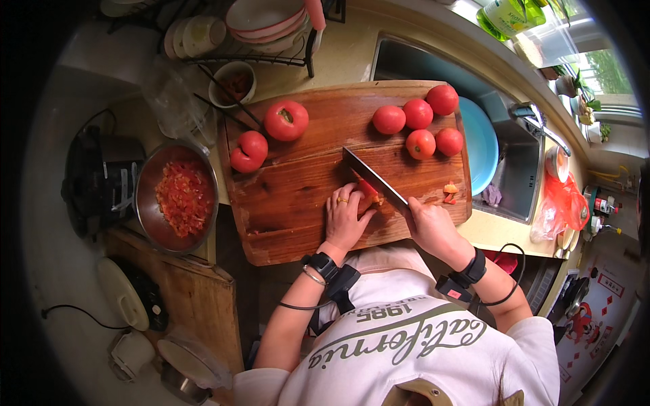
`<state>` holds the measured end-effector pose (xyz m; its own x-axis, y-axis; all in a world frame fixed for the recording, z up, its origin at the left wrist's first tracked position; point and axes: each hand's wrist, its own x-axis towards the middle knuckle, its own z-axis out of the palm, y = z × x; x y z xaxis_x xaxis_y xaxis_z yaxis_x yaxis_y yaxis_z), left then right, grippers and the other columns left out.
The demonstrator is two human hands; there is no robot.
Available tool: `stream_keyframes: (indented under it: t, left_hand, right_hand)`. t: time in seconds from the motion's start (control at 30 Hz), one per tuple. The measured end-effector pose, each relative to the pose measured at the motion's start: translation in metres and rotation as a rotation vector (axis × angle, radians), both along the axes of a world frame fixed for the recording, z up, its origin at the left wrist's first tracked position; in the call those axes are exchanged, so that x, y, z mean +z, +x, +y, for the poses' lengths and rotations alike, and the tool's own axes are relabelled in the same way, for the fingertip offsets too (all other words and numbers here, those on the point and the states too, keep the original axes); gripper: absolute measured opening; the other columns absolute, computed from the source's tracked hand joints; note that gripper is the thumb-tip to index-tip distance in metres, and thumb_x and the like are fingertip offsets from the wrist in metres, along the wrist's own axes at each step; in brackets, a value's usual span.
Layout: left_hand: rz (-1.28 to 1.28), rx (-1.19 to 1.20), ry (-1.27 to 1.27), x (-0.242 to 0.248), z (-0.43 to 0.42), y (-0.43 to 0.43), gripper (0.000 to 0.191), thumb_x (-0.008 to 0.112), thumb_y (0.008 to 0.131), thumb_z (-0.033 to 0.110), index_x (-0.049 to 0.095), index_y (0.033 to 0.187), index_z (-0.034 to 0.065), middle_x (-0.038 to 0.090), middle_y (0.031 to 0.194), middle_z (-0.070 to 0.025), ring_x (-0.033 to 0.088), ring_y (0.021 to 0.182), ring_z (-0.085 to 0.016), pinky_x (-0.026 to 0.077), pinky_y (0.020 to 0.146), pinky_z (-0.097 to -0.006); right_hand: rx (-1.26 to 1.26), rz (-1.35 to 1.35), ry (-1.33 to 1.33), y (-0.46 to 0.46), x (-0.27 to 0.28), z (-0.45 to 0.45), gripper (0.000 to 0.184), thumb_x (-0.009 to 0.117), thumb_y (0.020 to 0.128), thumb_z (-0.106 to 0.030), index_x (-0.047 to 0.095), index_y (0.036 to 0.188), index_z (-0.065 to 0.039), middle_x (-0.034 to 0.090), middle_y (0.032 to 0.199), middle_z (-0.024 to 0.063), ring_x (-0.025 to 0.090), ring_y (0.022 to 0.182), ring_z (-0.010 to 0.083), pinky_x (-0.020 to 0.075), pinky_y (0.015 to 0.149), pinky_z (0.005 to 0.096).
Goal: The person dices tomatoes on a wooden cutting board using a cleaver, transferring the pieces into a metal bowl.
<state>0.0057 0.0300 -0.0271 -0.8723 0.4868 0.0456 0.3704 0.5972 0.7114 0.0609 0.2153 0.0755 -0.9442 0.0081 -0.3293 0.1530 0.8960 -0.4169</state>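
My right hand grips the handle of a kitchen knife, its blade slanting up to the left over the wooden cutting board. Under my left hand, which wears a ring, a cut piece of tomato is held against the board, close beside the blade. Two large tomatoes lie at the board's upper left, one of them with a deep fold. Several smaller tomatoes are grouped at the upper right. Small tomato scraps sit near the right edge.
Left of the board stands a metal bowl of chopped tomato, beside a black appliance. A small bowl and a dish rack are behind. At the right, a blue basin rests in the sink, near a red plastic bag.
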Motion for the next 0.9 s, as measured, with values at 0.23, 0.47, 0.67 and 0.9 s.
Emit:
stream_keyframes:
  t: [0.23,0.47,0.67,0.9]
  left_hand:
    - [-0.016,-0.108,0.05,0.007,-0.011,-0.01,0.035,0.076,0.072,0.015,0.057,0.102,0.0074,0.053,0.117,-0.0102,0.048,0.112,-0.032,0.037,0.096,-0.0439]
    - [-0.028,-0.13,0.184,0.004,-0.007,-0.02,0.027,0.07,0.077,0.009,0.059,0.101,0.004,0.056,0.11,-0.0133,0.052,0.103,-0.035,0.046,0.089,-0.0424]
    - [-0.032,-0.138,0.199,0.004,-0.007,-0.02,0.023,0.07,0.078,0.008,0.06,0.098,0.0045,0.058,0.107,-0.0127,0.055,0.098,-0.035,0.048,0.085,-0.0415]
    - [-0.003,-0.107,0.188,0.0,-0.006,-0.016,0.026,0.072,0.077,0.01,0.061,0.099,0.0052,0.058,0.104,-0.0123,0.054,0.098,-0.035,0.047,0.086,-0.0433]
  right_hand:
    - [0.094,-0.055,0.009,-0.036,-0.025,-0.014,0.02,0.06,0.079,-0.009,0.045,0.09,-0.001,0.061,0.065,0.0204,0.063,0.061,0.0388,0.0493,0.053,0.0484]
    - [0.118,-0.132,0.071,-0.026,0.0,-0.013,0.012,0.054,0.081,-0.006,0.047,0.089,0.001,0.062,0.063,0.0211,0.064,0.06,0.0386,0.0508,0.053,0.0475]
    - [0.111,-0.023,0.029,-0.032,-0.017,-0.027,0.012,0.052,0.082,-0.004,0.046,0.091,0.0,0.061,0.064,0.0212,0.063,0.06,0.0385,0.0504,0.052,0.0471]
    - [0.114,-0.114,0.027,-0.025,-0.005,-0.018,0.015,0.053,0.081,-0.005,0.046,0.093,0.001,0.062,0.064,0.0217,0.063,0.061,0.039,0.0503,0.053,0.0473]
